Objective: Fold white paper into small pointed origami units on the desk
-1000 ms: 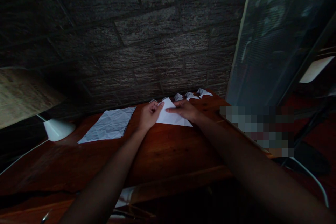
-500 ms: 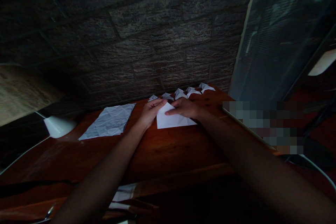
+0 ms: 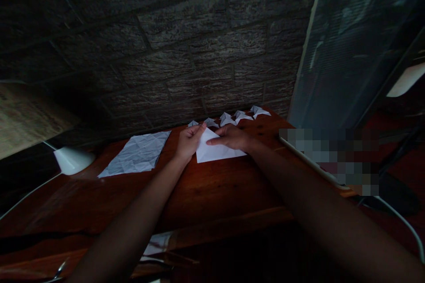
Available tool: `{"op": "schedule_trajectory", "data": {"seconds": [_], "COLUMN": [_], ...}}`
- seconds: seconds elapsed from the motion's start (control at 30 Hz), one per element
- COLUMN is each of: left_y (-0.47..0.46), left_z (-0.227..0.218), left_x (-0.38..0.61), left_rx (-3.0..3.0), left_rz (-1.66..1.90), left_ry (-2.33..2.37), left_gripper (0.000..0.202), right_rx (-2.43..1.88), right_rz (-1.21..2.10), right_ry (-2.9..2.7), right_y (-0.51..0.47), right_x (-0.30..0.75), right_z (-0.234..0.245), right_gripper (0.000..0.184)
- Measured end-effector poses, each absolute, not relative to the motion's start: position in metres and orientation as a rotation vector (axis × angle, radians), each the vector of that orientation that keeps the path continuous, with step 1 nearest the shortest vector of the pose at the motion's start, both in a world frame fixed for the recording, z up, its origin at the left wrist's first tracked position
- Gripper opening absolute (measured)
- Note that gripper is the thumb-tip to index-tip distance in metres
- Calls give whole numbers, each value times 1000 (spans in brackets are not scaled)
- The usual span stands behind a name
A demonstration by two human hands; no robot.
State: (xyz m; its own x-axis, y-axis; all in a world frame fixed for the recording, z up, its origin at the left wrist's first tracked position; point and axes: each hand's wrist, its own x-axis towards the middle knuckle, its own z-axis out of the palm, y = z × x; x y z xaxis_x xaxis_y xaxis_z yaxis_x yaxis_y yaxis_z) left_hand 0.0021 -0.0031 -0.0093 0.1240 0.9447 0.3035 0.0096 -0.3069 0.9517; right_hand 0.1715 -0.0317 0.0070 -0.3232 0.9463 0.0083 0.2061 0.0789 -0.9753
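Between my hands is a folded sheet of white paper (image 3: 215,152), roughly triangular, with its lower edge facing me. My left hand (image 3: 190,141) pinches its upper left corner, thumb pointing up along the edge. My right hand (image 3: 232,137) grips the upper right side, its thumb lying across the front of the paper and the other fingers mostly hidden behind it. Just beyond my hands, several small folded paper figures (image 3: 227,119) stand in a row along the back of the wooden table (image 3: 212,194).
Creased flat sheets of paper (image 3: 137,154) lie on the left of the table. A white cone-shaped object (image 3: 73,160) with a cord stands farther left, below a brown paper item (image 3: 33,119). A stone-block wall (image 3: 199,53) rises behind. A blurred-out patch (image 3: 328,159) covers the right end.
My left hand has shifted slightly, its thumb now more upright at the paper's corner. The right hand keeps its hold. The whole view has moved a little.
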Motion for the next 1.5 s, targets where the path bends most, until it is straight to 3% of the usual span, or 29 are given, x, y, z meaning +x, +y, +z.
{"op": "schedule_trajectory", "data": {"seconds": [0.23,0.43,0.77,1.23,1.5], "left_y": [-3,-1,11,10,9], "left_z": [-11,-8,-14,-8,-9], "left_x": [0,-3,-7,-17,-17], "left_rx": [1623,1823,1317,1249,1357], "left_rz": [1299,1552,1448,1259,1325], "left_ry": [995,1121,1013,889,879], "left_gripper": [38,37,42,34,28], "right_rx": [-1145,-1131,-1261,-1282,-1276], "right_rz": [1272,1064,843,732,716], "right_ry": [-1695,-1799,-1555,-1475,-1465], "right_y": [-29,-25,-18,-16,-17], "right_x": [172,166,172,174,175], "right_z": [3,-2,-5,-6,-5], "right_gripper": [32,48,52,58,58]}}
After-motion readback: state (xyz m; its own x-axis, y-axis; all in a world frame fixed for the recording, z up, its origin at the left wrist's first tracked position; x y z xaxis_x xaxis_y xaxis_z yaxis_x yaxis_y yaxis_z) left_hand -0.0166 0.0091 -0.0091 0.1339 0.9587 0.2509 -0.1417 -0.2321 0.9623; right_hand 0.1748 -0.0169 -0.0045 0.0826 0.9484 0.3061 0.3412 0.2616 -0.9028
